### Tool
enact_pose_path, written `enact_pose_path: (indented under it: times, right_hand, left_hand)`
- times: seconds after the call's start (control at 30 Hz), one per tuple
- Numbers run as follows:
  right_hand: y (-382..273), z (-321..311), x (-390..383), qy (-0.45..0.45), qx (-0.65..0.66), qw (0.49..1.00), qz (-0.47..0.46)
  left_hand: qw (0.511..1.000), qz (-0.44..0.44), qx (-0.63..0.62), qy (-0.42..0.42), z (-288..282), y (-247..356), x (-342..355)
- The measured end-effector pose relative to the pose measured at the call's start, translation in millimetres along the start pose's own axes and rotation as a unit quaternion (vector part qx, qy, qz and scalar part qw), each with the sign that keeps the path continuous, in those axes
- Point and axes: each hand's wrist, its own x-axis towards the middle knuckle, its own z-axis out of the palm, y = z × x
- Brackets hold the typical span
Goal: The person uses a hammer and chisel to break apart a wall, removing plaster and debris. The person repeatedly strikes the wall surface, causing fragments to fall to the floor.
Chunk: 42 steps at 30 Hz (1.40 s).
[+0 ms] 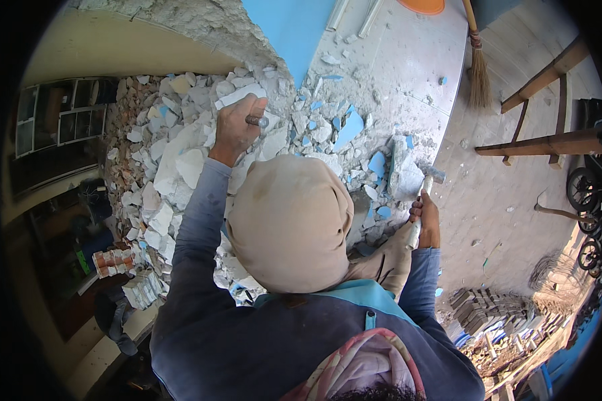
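Note:
My left hand [237, 131] is closed around a steel chisel. Only the chisel's round end [263, 122] sticks out of the fist, and its other end is hidden. Just beyond the knuckles lies a flat white plaster piece [239, 95]; I cannot tell whether the fist touches it. Over on the right, my right hand [427, 219] grips a hammer by its pale handle [415, 234]. The grey hammer head [434, 175] is up beside a large broken chunk [406, 175]. Broken plaster and concrete rubble [180, 160] surrounds the left hand, with blue-painted pieces [349, 130] between the hands.
A bent knee in beige cloth [291, 220] fills the middle. Ahead stand a blue wall [291, 33] and a broken wall edge [180, 27]. At right are a broom [479, 73], wooden beams [542, 143], a pickaxe-like tool [562, 212] and stacked blocks [488, 314].

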Motion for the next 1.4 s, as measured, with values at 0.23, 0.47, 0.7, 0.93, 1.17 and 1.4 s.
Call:
enact_pose_path:
  times: [0.23, 0.47, 0.7, 0.93, 1.17, 1.4]
  right_hand:
    - [-0.7, 3.4, 1.2, -0.002, 0.014, 1.0, 0.001]
    - [9.3, -2.3, 5.1, 0.013, 0.025, 1.0, 0.003]
    - [3.0, -0.5, 0.5, 0.009, 0.004, 1.0, 0.001]
    - [8.6, -14.3, -17.2, 0.025, -0.034, 0.998, -0.056]
    - [2.0, -14.9, -51.1, 0.076, -0.084, 0.982, -0.149]
    - [-38.6, 19.1, -93.0, 0.084, -0.064, 0.97, -0.219]
  left_hand:
    - [0.967, 0.155, -0.2, -0.037, 84.6, 37.2, 42.0]
    - [0.958, 0.287, -0.02, 0.015, 60.4, 23.0, 32.4]
    - [0.981, 0.141, -0.085, -0.103, 91.6, 5.1, 11.5]
    - [0.98, 0.024, 0.15, -0.128, 4.5, -84.1, -48.1]
    - [0.99, -0.059, 0.095, 0.088, -75.0, -77.7, -62.0]
    - [0.981, 0.117, -0.135, 0.076, 23.5, 47.2, -2.0]
